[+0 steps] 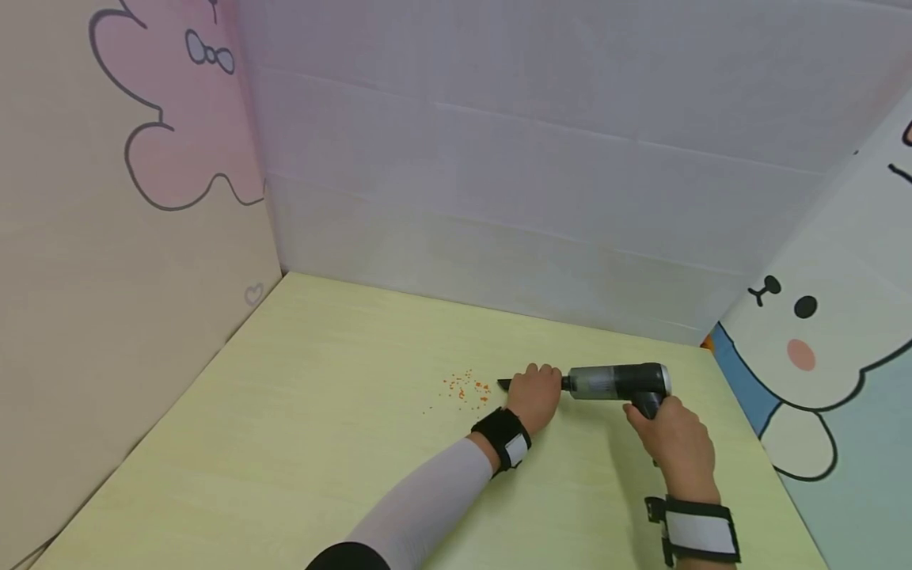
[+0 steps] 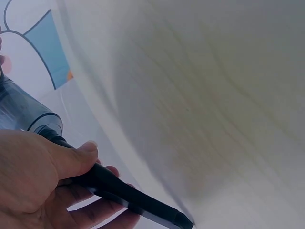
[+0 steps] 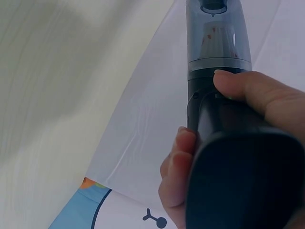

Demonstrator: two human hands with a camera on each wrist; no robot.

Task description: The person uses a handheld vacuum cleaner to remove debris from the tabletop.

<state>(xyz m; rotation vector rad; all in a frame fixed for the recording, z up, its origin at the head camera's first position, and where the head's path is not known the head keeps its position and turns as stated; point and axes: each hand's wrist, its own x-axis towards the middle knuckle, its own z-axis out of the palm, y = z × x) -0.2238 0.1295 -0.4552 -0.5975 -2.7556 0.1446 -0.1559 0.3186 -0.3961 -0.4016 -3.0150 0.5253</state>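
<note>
A black handheld vacuum cleaner (image 1: 618, 382) with a clear dust cup (image 3: 218, 36) is held above the table. My right hand (image 1: 680, 443) grips its handle, the thumb lying near the dust cup in the right wrist view. A few reddish bits show inside the cup. Around the black crevice nozzle (image 2: 128, 195) my left hand (image 1: 534, 396) curls its thumb and fingers. The nozzle tip (image 1: 503, 385) points left, just beside a scatter of orange crumbs (image 1: 466, 388) on the table. Whether the tip touches the surface, I cannot tell.
The pale yellow table (image 1: 285, 412) meets a white sheet wall (image 1: 499, 158) at the back. A beige wall (image 1: 128, 301) with a pink drawing stands left. A wall with a white cartoon animal (image 1: 841, 340) borders the right edge.
</note>
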